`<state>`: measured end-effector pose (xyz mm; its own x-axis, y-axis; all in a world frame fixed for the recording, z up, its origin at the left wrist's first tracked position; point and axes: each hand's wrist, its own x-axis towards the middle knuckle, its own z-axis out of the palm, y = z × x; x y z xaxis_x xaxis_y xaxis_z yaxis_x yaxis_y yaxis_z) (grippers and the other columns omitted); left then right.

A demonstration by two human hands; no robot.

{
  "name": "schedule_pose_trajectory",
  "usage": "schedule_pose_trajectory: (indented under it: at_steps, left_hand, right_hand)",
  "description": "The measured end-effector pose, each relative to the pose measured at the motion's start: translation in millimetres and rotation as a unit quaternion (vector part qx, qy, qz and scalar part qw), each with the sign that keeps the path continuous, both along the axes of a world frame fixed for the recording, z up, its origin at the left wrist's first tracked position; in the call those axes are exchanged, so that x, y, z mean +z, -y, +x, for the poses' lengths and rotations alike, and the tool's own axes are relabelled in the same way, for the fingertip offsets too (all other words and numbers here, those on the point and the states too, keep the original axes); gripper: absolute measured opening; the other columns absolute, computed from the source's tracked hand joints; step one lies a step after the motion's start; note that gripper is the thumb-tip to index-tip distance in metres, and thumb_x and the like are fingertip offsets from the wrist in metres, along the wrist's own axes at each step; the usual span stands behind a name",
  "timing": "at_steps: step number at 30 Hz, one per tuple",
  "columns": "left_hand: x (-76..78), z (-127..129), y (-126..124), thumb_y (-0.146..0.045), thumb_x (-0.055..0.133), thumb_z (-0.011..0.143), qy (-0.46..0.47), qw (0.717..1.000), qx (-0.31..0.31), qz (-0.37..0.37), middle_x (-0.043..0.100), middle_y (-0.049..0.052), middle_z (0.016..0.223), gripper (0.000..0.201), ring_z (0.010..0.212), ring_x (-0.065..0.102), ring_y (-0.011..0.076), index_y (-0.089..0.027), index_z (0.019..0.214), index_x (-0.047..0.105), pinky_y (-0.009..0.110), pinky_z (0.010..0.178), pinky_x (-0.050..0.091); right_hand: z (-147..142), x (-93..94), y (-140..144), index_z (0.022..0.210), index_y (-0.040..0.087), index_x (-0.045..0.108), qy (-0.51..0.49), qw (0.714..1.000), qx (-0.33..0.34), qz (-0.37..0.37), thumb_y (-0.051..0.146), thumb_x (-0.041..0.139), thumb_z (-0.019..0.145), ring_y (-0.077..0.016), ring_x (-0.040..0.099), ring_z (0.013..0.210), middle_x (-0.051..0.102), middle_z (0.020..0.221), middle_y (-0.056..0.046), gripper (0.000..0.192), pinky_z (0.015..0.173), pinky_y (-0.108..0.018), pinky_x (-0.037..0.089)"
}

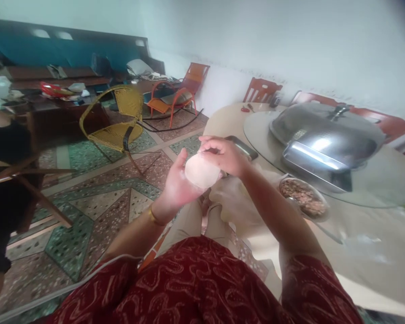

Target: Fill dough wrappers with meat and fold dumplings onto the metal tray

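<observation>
A round, pale dumpling wrapper lies flat across the palm of my left hand, whose thumb points up beside it. My right hand reaches over from the other side, its bent fingers at the wrapper's upper edge. The fingertips of my left hand are mostly hidden behind the wrapper and the right hand. To the right, on the table, stands a bowl of minced filling with a utensil in it. No filling shows on the wrapper.
The round table carries a glass turntable, a large domed metal lid and a metal tray. A dark phone-like object lies near the table's edge. A yellow woven chair stands left; another person is at far left.
</observation>
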<state>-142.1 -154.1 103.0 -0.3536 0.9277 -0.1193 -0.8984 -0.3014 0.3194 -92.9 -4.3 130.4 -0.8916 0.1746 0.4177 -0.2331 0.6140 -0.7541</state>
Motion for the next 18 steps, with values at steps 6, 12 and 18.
schedule_pose_trajectory:
  at_steps: [6,12,18]
  left_hand:
    - [-27.0,28,-46,-0.051,0.030,0.100,0.057,0.994,-0.072,-0.061,0.074,0.010,0.088,0.055,0.090,0.071,0.0241,-0.010,0.120,0.061,0.034,0.085,0.055]
    - [-63.6,73,-97,-0.033,0.029,0.101,0.078,0.961,-0.201,-0.170,0.074,0.012,0.089,0.044,0.086,0.072,0.0230,-0.008,0.113,0.063,0.036,0.084,0.057]
    - [-83.6,101,-137,-0.039,0.041,0.098,0.054,0.926,-0.317,-0.196,0.074,0.017,0.105,0.043,0.099,0.071,0.0272,-0.007,0.118,0.061,0.043,0.093,0.055]
  right_hand:
    - [79,-54.6,-14,0.092,0.027,0.072,-0.132,0.952,-0.201,0.190,0.026,0.058,0.088,-0.0255,0.051,0.131,0.066,0.129,-0.003,0.015,0.111,-0.050,0.042]
    - [191,-114.1,3,0.092,0.026,0.071,-0.083,0.908,-0.340,0.230,0.025,0.061,0.087,-0.0266,0.058,0.121,0.071,0.118,-0.007,0.012,0.107,-0.052,0.042]
    - [288,-165.4,-28,0.093,0.021,0.070,-0.101,0.738,-0.635,-0.207,0.040,0.066,0.082,-0.0157,0.062,0.067,0.068,0.075,-0.002,0.022,0.066,-0.033,0.053]
